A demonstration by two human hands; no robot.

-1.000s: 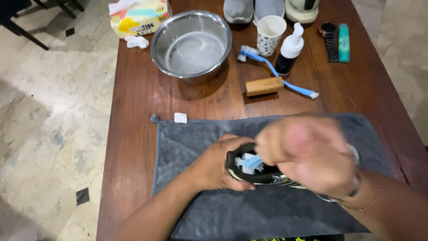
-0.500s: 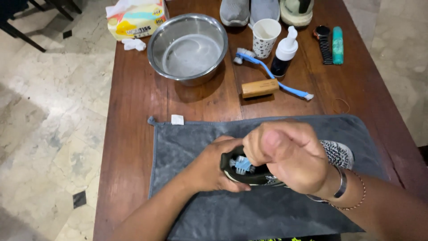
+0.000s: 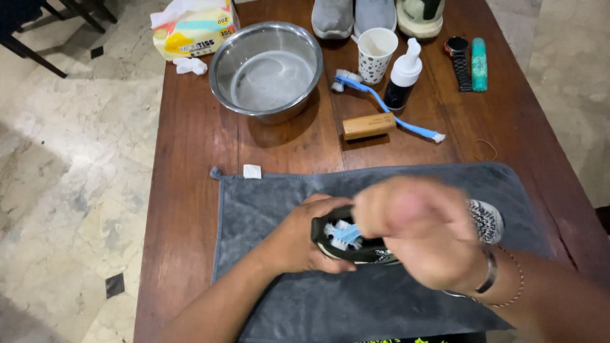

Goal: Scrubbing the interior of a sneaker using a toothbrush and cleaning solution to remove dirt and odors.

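Since a moment ago my right hand (image 3: 422,232) has shifted, fist closed on the blue brush (image 3: 343,234); left hand (image 3: 305,238) grips the light, soft shoe (image 3: 486,219) at its heel.

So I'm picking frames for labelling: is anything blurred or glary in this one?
Head view: the right hand is motion-blurred, its fingers smeared; the left hand, shoe and small brush are fairly sharp. The bowl rim shows a soft sheen and the table some mild reflection, neither blown out. Shadows are soft. The tabletop items stay in focus.
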